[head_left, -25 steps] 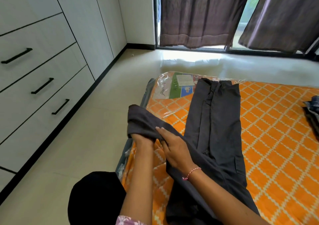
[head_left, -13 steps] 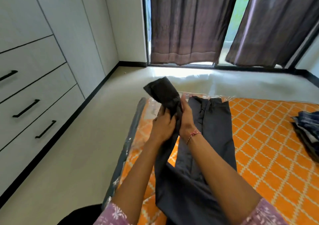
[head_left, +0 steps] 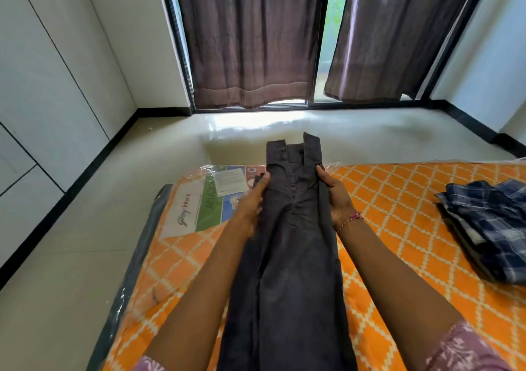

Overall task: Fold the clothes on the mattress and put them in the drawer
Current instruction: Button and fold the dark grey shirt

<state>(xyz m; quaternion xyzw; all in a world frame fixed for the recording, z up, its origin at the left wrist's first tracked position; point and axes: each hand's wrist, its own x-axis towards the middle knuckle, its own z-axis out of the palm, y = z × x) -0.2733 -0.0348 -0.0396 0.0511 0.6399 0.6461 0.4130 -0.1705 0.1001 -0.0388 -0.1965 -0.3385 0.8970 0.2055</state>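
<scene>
Head view: both arms reach forward over the mattress (head_left: 412, 199). Left hand (head_left: 250, 199) and right hand (head_left: 334, 194) grip the trousers (head_left: 287, 256) near the waistband, one on each edge, legs trailing toward the person.

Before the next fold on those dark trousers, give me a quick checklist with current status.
1. Left hand holds the dark trousers at the waist's left edge: ok, though blurred.
2. Right hand grips the waist's right edge: ok.
3. Waistband held level: not ok, its right corner stands higher.
4. Legs lying flat and aligned on the orange mattress: cannot tell, lower part runs out of view.
5. Plaid clothes apart from the trousers: ok.
6. Drawer open for stowing: cannot tell, none shows in this view.
</scene>
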